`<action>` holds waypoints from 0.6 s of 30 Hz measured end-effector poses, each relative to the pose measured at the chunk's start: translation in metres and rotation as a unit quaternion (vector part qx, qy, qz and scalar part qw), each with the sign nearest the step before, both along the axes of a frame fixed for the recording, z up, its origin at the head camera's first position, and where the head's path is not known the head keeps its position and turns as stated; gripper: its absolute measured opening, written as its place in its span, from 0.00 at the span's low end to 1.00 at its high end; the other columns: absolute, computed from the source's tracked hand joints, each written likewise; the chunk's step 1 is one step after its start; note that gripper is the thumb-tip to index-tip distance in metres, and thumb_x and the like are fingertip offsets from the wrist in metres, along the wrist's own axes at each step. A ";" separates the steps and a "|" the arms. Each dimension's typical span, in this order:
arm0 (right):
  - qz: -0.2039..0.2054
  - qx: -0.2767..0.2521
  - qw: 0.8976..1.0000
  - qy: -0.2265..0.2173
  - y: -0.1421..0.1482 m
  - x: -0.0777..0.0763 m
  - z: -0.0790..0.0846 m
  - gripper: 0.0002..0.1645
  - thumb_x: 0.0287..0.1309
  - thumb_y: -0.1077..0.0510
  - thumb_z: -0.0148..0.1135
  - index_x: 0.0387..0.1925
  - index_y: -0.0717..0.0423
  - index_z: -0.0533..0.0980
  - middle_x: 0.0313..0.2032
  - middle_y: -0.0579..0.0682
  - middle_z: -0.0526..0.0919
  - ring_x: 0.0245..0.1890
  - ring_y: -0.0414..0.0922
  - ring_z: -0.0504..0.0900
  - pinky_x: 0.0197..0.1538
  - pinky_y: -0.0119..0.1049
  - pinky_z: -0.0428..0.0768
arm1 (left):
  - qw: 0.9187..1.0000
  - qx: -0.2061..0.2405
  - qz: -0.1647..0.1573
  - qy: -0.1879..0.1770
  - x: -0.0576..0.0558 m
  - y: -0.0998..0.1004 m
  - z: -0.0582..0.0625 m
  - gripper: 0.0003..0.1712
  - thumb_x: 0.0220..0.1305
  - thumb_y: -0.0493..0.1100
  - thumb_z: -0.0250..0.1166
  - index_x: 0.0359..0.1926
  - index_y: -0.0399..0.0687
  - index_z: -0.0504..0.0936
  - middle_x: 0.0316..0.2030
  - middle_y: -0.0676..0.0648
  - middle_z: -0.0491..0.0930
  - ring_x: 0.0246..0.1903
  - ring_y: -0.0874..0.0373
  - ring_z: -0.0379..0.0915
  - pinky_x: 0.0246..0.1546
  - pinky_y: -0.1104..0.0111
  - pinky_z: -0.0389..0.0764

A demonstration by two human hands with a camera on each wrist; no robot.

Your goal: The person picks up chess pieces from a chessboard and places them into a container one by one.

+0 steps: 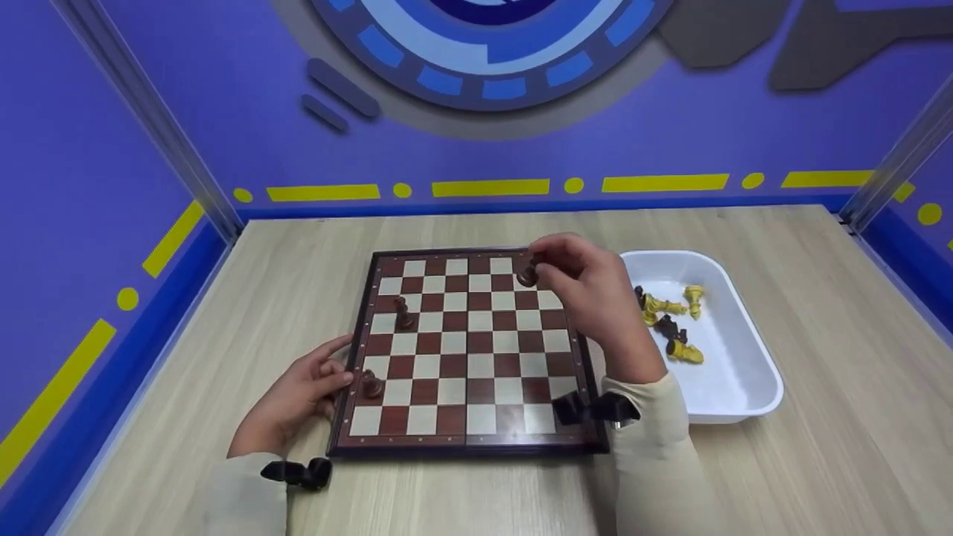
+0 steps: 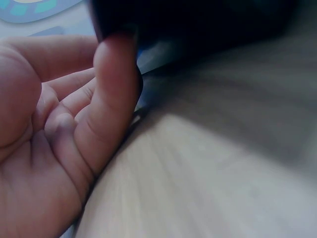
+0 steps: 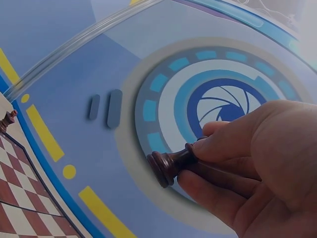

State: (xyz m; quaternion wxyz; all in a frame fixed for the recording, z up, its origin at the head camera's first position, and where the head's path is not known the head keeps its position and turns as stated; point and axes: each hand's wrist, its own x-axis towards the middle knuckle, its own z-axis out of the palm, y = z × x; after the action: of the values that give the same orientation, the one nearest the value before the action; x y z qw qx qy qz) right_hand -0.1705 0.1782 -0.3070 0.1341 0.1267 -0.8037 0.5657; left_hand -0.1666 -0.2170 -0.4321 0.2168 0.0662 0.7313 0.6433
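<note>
My right hand (image 1: 595,290) pinches a dark brown chess piece (image 3: 171,163) between thumb and fingers, over the far right corner of the chessboard (image 1: 467,450). The piece is tilted, its round base out and its top hidden by the fingers. At the board's left edge, my left hand (image 1: 301,391) holds the rim, thumb at the edge and other fingers bent beside it. In the left wrist view, a fingertip (image 2: 116,57) meets the board's dark side. Two more dark chess pieces stand upright toward the left: one piece (image 1: 404,314) farther back, another piece (image 1: 371,384) near the left thumb.
Right of the board stands a white tray (image 1: 744,380) with several yellow and dark chess pieces lying in it, among them a yellow piece (image 1: 694,299). Blue printed walls (image 1: 476,160) enclose the wooden table (image 1: 834,320) at the back and sides.
</note>
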 end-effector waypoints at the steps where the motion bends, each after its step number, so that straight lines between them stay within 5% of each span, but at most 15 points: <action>1: -0.001 -0.003 1.000 -0.001 0.001 0.000 0.000 0.13 0.60 0.69 0.60 0.46 0.58 0.80 0.40 0.56 0.86 0.37 0.47 0.86 0.42 0.33 0.86 | 1.000 0.000 0.002 -0.002 0.000 0.000 0.000 0.42 0.68 0.38 0.60 0.76 0.48 0.48 0.33 0.52 0.76 0.21 0.63 0.76 0.19 0.67 0.83; 18: -0.072 0.027 0.997 -0.015 0.022 -0.003 0.003 0.13 0.60 0.67 0.61 0.46 0.59 0.81 0.43 0.55 0.86 0.42 0.43 0.83 0.44 0.24 0.82 | 1.000 0.005 0.005 -0.007 -0.001 -0.001 -0.002 0.42 0.68 0.38 0.60 0.76 0.49 0.49 0.33 0.52 0.75 0.22 0.62 0.76 0.19 0.66 0.83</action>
State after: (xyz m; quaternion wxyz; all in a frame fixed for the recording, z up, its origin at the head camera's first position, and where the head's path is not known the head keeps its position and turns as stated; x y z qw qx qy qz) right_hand -0.1731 0.2004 -0.3038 0.1584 0.0637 -0.8274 0.5350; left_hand -0.1674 -0.2176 -0.4339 0.2182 0.0588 0.7270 0.6484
